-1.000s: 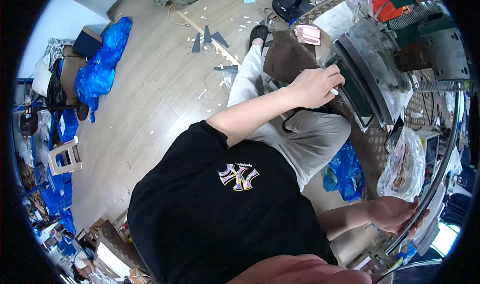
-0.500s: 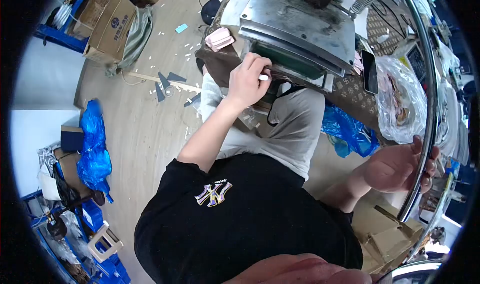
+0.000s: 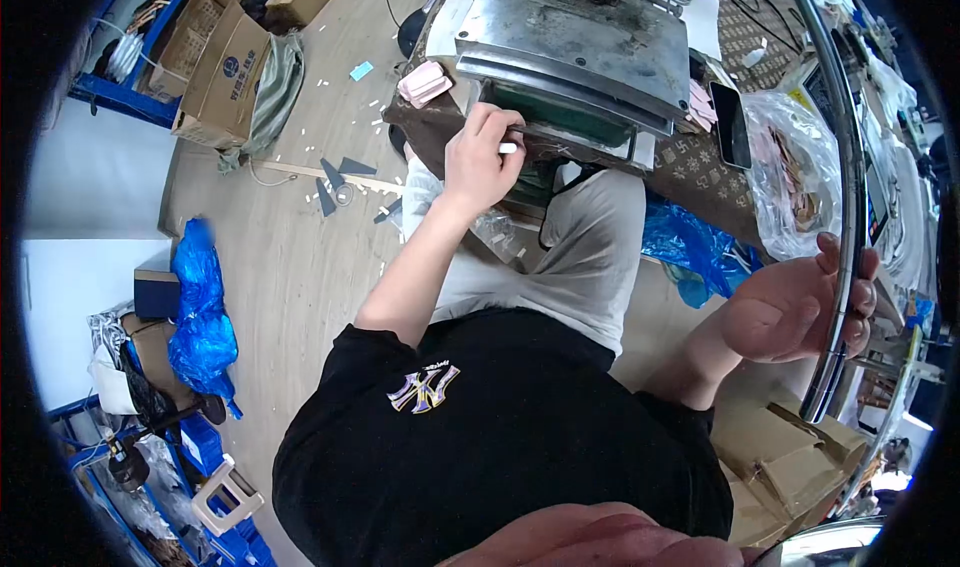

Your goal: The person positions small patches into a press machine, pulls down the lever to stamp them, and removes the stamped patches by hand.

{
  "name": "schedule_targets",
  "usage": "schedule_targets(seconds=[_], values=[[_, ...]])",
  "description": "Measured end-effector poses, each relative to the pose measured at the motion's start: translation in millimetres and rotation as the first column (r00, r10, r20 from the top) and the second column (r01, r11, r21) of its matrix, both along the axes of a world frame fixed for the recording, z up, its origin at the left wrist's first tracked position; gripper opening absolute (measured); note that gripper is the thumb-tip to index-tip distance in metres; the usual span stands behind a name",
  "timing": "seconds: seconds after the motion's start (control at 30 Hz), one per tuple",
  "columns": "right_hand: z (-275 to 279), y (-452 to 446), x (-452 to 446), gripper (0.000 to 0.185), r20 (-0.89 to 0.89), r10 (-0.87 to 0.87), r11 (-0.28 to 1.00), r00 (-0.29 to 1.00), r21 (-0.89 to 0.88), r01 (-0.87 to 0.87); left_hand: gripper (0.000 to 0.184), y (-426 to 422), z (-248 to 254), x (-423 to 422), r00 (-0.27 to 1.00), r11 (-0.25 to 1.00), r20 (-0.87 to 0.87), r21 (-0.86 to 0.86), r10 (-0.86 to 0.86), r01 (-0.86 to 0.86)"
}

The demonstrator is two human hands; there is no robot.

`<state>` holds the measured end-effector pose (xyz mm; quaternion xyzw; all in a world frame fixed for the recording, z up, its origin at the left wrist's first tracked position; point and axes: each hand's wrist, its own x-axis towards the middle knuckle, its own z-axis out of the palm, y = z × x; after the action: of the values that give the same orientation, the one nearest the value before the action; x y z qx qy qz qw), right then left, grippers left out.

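Observation:
My left hand (image 3: 482,159) is at the front left edge of the metal press (image 3: 575,52), its fingers curled round a small white piece (image 3: 508,148). Green material (image 3: 565,114) shows in the gap under the press plate. On the right, my right hand (image 3: 795,310) has its fingers wrapped round the lower part of a long curved metal bar (image 3: 848,187). Stacked pink pieces (image 3: 425,84) lie left of the press, and more pink pieces (image 3: 700,105) lie to its right.
A black phone (image 3: 730,125) and a clear plastic bag (image 3: 795,167) lie right of the press. Blue bags (image 3: 690,247) hang below the table edge. Cardboard (image 3: 785,457) stands at the lower right, a beige stool (image 3: 227,497) at the lower left.
The camera view has swung round, bringing the press nearer the top middle. My left hand stays by the press edge with the white piece; my right hand remains at the bar.

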<state>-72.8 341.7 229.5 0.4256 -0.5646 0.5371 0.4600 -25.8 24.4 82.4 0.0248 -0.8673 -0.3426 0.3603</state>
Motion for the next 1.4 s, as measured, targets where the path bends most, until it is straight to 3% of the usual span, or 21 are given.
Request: schedule_targets(seconds=[0.27, 0.77, 1.4], values=[[-7, 2, -4, 0.045, -0.037, 0.071, 0.997, 0.997, -0.035, -0.072, 0.029, 0, -2, -1, 1.0, 1.0, -0.017, 0.001, 0.014, -0.014], [-5, -1, 0, 0.044, -0.019, 0.035, 0.999, 0.999, -0.013, -0.035, 0.031, -1, -1, 0, 0.999, 0.999, -0.026, 0.029, -0.041, 0.041], [-6, -9, 0, 0.042, -0.053, 0.038, 0.997, 0.998, -0.059, -0.041, 0.028, 0, -1, -1, 0.998, 0.999, -0.064, -0.03, 0.007, -0.009]])
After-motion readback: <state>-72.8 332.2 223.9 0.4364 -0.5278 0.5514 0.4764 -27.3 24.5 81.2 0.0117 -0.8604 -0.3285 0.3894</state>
